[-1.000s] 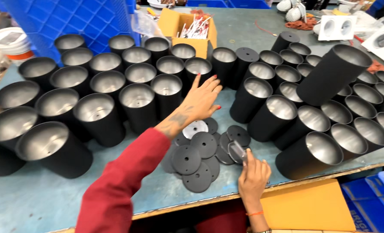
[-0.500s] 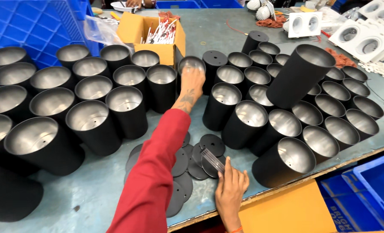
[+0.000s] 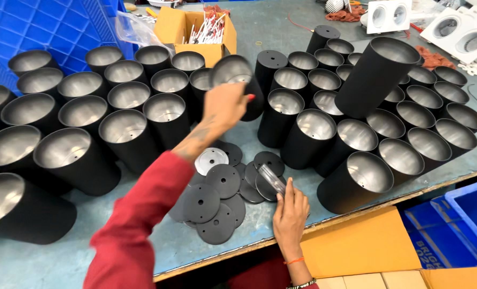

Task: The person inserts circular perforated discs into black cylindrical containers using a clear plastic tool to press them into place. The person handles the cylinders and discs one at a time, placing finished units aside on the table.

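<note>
Nearest, the right hand (image 3: 290,214) rests at the near table edge, its fingers pinched on a black round disc (image 3: 270,184) tilted up off the pile of flat black discs (image 3: 217,206). One silver disc (image 3: 210,159) lies just beyond. Farther in, the left hand (image 3: 225,107), red sleeve behind it, grips a black cylinder housing (image 3: 237,80) lifted and tipped among rows of matching cylinders (image 3: 126,134). At the far side stands an open cardboard box (image 3: 195,32)
</note>
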